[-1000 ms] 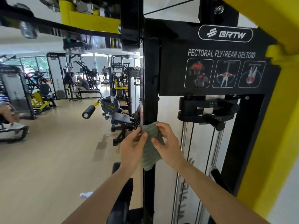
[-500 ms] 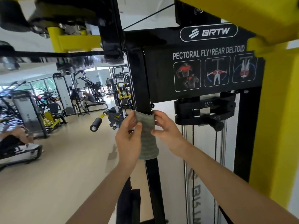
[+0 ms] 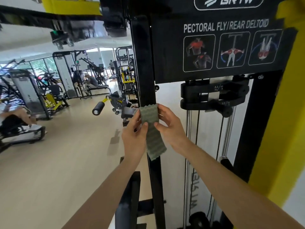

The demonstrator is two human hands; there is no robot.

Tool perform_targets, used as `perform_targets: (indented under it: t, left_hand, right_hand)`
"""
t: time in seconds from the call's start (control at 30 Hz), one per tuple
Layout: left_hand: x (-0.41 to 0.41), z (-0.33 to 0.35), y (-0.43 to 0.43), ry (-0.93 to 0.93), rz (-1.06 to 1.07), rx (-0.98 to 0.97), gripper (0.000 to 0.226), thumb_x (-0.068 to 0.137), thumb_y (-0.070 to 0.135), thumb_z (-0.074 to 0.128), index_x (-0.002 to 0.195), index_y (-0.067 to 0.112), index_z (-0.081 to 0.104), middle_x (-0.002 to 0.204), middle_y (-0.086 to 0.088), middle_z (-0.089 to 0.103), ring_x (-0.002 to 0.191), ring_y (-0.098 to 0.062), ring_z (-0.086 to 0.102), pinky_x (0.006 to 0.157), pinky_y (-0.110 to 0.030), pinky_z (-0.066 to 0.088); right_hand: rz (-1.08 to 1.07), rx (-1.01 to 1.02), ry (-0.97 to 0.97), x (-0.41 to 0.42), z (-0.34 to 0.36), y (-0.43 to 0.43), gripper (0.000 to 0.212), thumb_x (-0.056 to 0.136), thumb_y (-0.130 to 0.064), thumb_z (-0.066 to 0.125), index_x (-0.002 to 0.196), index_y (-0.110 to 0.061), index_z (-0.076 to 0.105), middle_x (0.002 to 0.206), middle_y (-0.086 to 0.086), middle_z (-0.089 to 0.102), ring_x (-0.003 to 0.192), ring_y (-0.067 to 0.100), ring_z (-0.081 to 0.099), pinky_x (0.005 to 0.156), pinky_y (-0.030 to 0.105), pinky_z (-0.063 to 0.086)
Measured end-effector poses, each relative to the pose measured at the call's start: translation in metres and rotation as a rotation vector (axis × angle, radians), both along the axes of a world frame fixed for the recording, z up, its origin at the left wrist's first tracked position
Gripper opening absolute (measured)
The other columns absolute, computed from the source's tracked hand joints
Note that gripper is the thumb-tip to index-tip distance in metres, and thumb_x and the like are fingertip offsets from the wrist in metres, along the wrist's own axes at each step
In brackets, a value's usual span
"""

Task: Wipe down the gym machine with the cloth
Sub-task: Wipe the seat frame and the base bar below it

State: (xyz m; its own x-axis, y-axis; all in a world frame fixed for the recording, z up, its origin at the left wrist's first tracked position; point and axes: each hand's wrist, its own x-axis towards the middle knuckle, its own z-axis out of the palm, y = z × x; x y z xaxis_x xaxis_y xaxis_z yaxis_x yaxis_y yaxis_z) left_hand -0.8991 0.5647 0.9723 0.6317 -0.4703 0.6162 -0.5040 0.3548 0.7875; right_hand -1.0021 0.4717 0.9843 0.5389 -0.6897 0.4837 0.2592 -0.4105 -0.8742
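A grey-green ribbed cloth [image 3: 152, 129] is wrapped across the front of the machine's black upright post [image 3: 144, 63]. My left hand [image 3: 134, 136] pinches the cloth's left edge, thumb on the front. My right hand [image 3: 170, 126] pinches its right edge the same way. The cloth's lower end hangs loose below my hands. Right of the post is the black "Pectoral Fly/Rear Deltoid" placard [image 3: 227, 47] of the gym machine.
Under the placard sit black weight plates with a selector knob [image 3: 214, 100] on chrome guide rods [image 3: 188, 129]. A yellow frame [image 3: 283, 129] borders the right side. Other machines [image 3: 115, 103] and people [image 3: 14, 118] fill the wooden floor to the left.
My view has tilted down and drawn closer. Both hands keep their pinch on the cloth against the post, now a little lower below the placard than half a second ago.
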Motion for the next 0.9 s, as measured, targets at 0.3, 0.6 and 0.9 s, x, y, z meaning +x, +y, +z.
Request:
perform_targets:
  t: [0.3,0.6,0.9]
  left_hand:
    - [-0.003,-0.062,0.009,0.13,-0.058,0.109,0.043,0.1,0.005,0.057,0.142,0.016,0.058,0.13,0.004,0.068,0.115,-0.002,0.064,0.094,-0.015,0.052]
    - [-0.014,-0.146,0.015,0.257,-0.066,0.252,0.043,0.101,0.008,0.055,0.142,0.019,0.057,0.13,0.009,0.067,0.117,-0.002,0.063,0.1,-0.025,0.053]
    - [-0.029,-0.22,0.021,0.418,-0.055,0.334,0.041,0.105,0.011,0.049,0.145,0.02,0.054,0.13,0.015,0.063,0.118,0.002,0.06,0.102,-0.025,0.051]
  right_hand:
    - [0.044,0.184,-0.017,-0.006,-0.064,0.005,0.045,0.097,-0.001,0.061,0.139,-0.015,0.055,0.131,0.0,0.067,0.124,0.018,0.061,0.109,0.05,0.048]
    - [0.039,0.416,0.057,-0.005,-0.136,0.015,0.026,0.101,0.0,0.052,0.126,-0.009,0.053,0.122,0.011,0.07,0.109,0.019,0.068,0.09,0.034,0.054]
    - [0.033,0.566,0.15,-0.008,-0.203,0.023,0.033,0.102,-0.004,0.052,0.132,-0.017,0.053,0.126,0.007,0.067,0.112,0.02,0.067,0.084,0.029,0.056]
